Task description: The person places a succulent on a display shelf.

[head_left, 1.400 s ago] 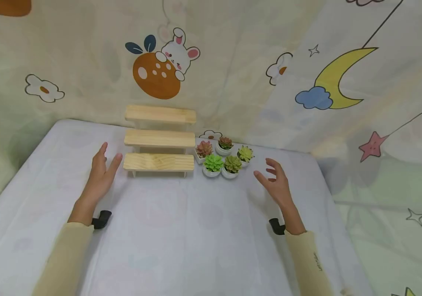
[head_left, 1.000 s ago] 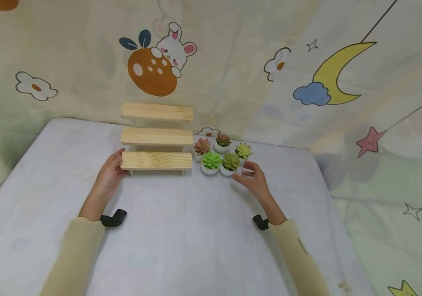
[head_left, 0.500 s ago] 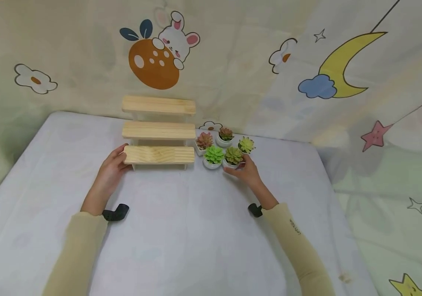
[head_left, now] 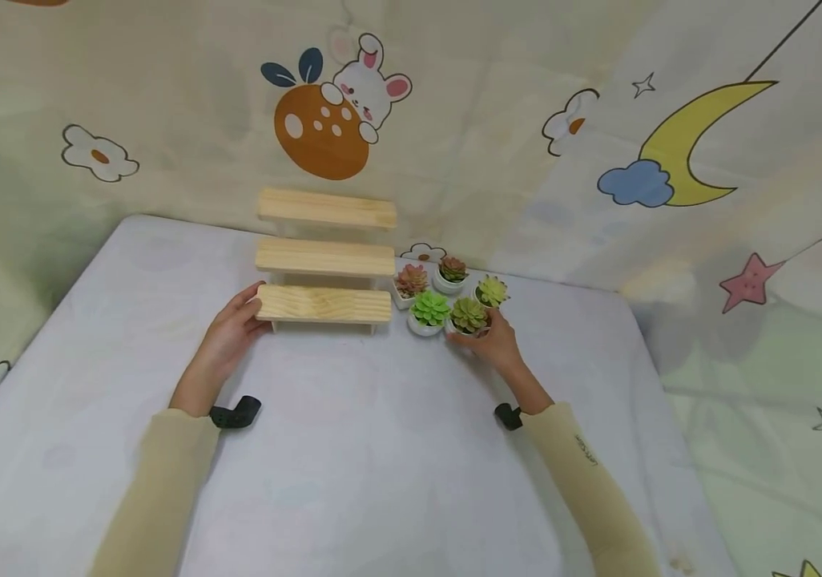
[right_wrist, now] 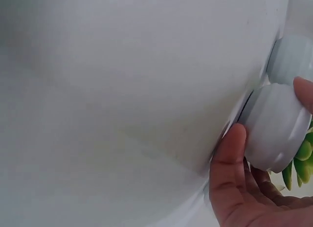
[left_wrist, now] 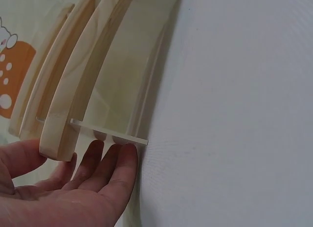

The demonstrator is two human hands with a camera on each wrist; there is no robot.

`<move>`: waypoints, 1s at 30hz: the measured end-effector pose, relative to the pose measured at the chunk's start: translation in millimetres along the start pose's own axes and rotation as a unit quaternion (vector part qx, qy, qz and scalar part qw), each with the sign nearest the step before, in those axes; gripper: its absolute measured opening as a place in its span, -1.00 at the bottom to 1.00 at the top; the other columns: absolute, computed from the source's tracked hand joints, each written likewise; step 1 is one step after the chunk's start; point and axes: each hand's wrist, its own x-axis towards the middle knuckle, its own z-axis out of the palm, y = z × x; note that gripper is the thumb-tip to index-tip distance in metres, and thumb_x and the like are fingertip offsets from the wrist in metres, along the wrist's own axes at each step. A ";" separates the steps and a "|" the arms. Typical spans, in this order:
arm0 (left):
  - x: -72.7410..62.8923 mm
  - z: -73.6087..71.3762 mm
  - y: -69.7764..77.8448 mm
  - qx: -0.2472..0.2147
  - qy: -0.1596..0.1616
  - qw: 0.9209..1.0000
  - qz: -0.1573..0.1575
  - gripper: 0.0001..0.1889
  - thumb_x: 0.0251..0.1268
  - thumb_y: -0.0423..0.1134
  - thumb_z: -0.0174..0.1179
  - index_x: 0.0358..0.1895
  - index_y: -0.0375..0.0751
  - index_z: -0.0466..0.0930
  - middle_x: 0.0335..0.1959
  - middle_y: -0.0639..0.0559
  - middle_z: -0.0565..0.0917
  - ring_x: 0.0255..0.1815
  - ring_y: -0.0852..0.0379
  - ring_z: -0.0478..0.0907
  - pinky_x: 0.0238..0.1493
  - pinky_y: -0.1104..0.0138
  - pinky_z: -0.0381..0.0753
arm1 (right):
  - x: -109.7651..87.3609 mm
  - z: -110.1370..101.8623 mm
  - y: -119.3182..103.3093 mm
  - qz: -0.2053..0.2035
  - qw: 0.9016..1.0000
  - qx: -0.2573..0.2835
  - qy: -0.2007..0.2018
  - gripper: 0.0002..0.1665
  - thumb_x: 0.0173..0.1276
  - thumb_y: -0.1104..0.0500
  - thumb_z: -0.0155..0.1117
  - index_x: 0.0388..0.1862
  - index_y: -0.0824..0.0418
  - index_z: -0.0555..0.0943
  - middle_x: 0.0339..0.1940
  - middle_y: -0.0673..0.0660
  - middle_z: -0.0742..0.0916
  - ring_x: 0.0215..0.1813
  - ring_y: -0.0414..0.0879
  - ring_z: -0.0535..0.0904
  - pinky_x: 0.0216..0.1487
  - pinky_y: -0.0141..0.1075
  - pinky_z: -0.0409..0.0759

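Note:
A three-tier wooden display stand [head_left: 324, 304] stands at the back of the table. My left hand [head_left: 227, 340] holds the left end of its lowest step; in the left wrist view the thumb lies against the end of the board [left_wrist: 58, 134] and the fingertips meet the clear side support [left_wrist: 110, 132]. To the right of the stand, my right hand [head_left: 501, 350] grips an olive-green potted succulent [head_left: 468, 315]. The right wrist view shows its white pot [right_wrist: 274, 131] between the thumb and fingers, with another pot [right_wrist: 293, 60] close beside it.
Around the gripped succulent stand a bright green one [head_left: 429, 307], a pink one [head_left: 411, 280], a reddish-brown one [head_left: 453, 269] and a yellow-green one [head_left: 492, 290]. Behind the white-covered table [head_left: 353, 465] hangs a printed cloth [head_left: 187, 120].
Both hands have moved inward. The left came to the stand's lower left end and took hold there; the right reached the olive-green succulent and closed round its pot. The camera view shifted slightly.

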 end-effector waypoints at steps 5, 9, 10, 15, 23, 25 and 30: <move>-0.2 -1.7 -2.1 0.022 -0.013 1.000 -0.002 -0.38 0.63 -0.16 -0.26 0.58 -0.23 -0.26 0.38 -0.11 0.19 0.06 0.45 0.43 0.38 0.26 0.28 | -9.5 -6.6 5.6 0.005 1.000 0.007 0.004 0.07 0.14 -0.10 0.48 0.46 0.35 0.18 0.13 0.31 0.50 -0.04 0.07 0.45 -0.14 -0.19 0.49; -2.4 -5.0 -0.7 0.023 -0.022 0.999 -0.007 -0.38 0.63 -0.17 -0.27 0.58 -0.23 -0.27 0.35 -0.07 0.24 0.05 0.45 0.44 0.40 0.20 0.26 | -17.2 -12.0 6.9 -0.015 1.000 0.009 0.024 -0.01 0.14 -0.08 0.47 0.38 0.37 0.25 0.03 0.28 0.53 -0.11 0.01 0.46 -0.23 -0.28 0.48; -3.0 -5.7 -0.3 0.020 -0.024 0.999 -0.007 -0.38 0.63 -0.18 -0.26 0.58 -0.24 -0.27 0.30 -0.02 0.29 0.04 0.45 0.45 0.37 0.23 0.30 | -19.5 -13.3 5.9 -0.025 0.999 0.008 0.031 -0.03 0.14 -0.07 0.48 0.36 0.38 0.26 0.01 0.28 0.54 -0.13 0.00 0.47 -0.25 -0.31 0.48; -2.3 -6.4 0.8 0.003 -0.028 1.000 0.004 -0.38 0.62 -0.23 -0.23 0.57 -0.29 -0.25 0.07 0.22 0.40 -0.03 0.45 0.50 0.10 0.43 0.46 | -32.8 -19.1 -9.8 -0.081 0.995 0.021 0.061 -0.13 0.16 0.04 0.50 0.32 0.38 0.31 0.03 0.29 0.57 -0.14 0.05 0.52 -0.28 -0.37 0.49; 2.2 -6.1 0.8 0.013 -0.032 0.999 0.013 -0.40 0.62 -0.25 -0.26 0.55 -0.34 -0.23 0.02 0.23 0.41 -0.05 0.43 0.50 0.09 0.42 0.46 | -43.4 -14.6 -57.5 -0.145 0.987 0.062 0.040 -0.13 0.14 0.16 0.51 0.34 0.36 0.29 0.17 0.32 0.54 0.01 0.14 0.57 -0.22 -0.51 0.55; 2.0 -6.7 0.4 0.016 -0.031 0.999 0.012 -0.41 0.62 -0.26 -0.27 0.56 -0.34 -0.22 0.02 0.23 0.41 -0.05 0.43 0.50 0.11 0.41 0.45 | -43.4 -10.4 -70.4 -0.155 0.985 0.068 0.033 -0.13 0.14 0.17 0.51 0.35 0.37 0.29 0.18 0.31 0.53 0.03 0.13 0.56 -0.20 -0.47 0.57; -1.8 -8.1 0.4 0.025 -0.022 0.999 0.011 -0.42 0.62 -0.27 -0.28 0.56 -0.33 -0.21 0.15 0.07 0.39 -0.05 0.45 0.49 0.13 0.40 0.44 | -35.0 -0.7 -99.2 -0.189 0.978 0.091 0.012 -0.13 0.16 0.18 0.49 0.37 0.36 0.29 0.22 0.30 0.50 0.11 0.13 0.53 -0.05 -0.29 0.63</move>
